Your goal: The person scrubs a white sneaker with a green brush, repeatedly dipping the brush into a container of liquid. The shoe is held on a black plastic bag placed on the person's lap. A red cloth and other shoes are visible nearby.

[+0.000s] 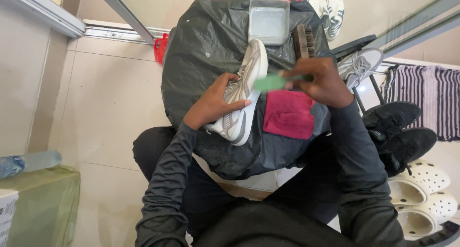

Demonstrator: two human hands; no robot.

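Left hand (216,99) grip closed around grey sneaker (243,91), right hand (320,82) gripping green brush (273,82) above it

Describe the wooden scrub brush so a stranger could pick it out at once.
Find the round table wrapped in black plastic. At its far edge, right of the square metal tin, lies the wooden scrub brush. Unlike the green brush in the right hand, it is brown, broad and unheld.

A sneaker held over a covered table

The grey sneaker (242,96) is gripped by the left hand (215,101); a green brush (275,81) is held in the right hand (321,82), above a red cloth (290,114).
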